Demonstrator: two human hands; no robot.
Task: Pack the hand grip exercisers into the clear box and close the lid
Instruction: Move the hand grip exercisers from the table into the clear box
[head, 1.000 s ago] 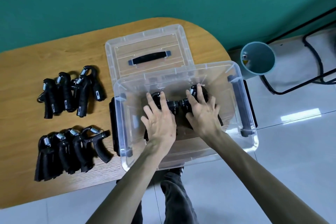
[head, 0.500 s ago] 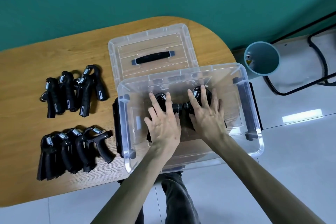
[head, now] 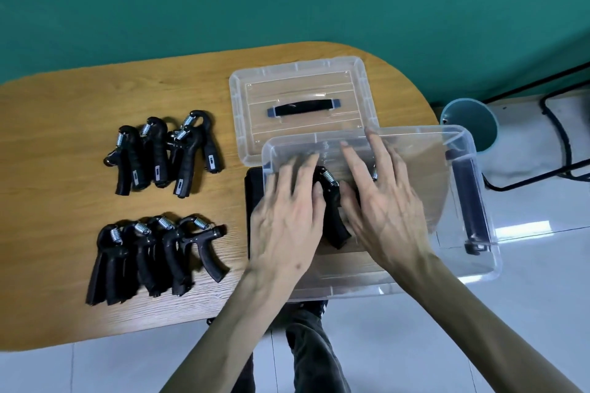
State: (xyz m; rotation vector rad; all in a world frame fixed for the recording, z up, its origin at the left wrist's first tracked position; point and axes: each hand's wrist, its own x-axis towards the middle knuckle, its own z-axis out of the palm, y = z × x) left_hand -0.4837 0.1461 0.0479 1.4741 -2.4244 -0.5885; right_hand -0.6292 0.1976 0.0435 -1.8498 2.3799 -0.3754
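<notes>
Settling exercisers into the clear box [head: 479, 268], both palms down inside it. Left hand [head: 287, 220] spread flat, fingers [head: 303, 169] loosely splayed and slightly blurred, resting over black exercisers rather than clasped on any; nothing visibly gripped. Right hand [head: 383, 207] likewise flat and open, fingers [head: 354, 166] fanned toward the far wall of the box, pressing down and holding nothing that shows. Between the two thumbs, one exerciser [head: 332, 207] lying on the box floor, spring end toward the fingertips, handle end toward the wrists. More probably hidden under the palms; cannot tell how many.

Judged as early in the packing: arranging the first few pieces to lie flat and close together.

Left of the left-hand fingers, well apart on the table [head: 64, 137], a near cluster of exercisers [head: 153, 255], and beyond it a far cluster [head: 166, 150], both still to be packed. Just past the fingertips of both hands, beyond the far wall of the box, the lid [head: 300, 99] lying on the table, handle showing.

Next, probably: lifting out of the box, reaching left to the near cluster, closing round a few handles, carrying them in beside those already placed. Lid last.
</notes>
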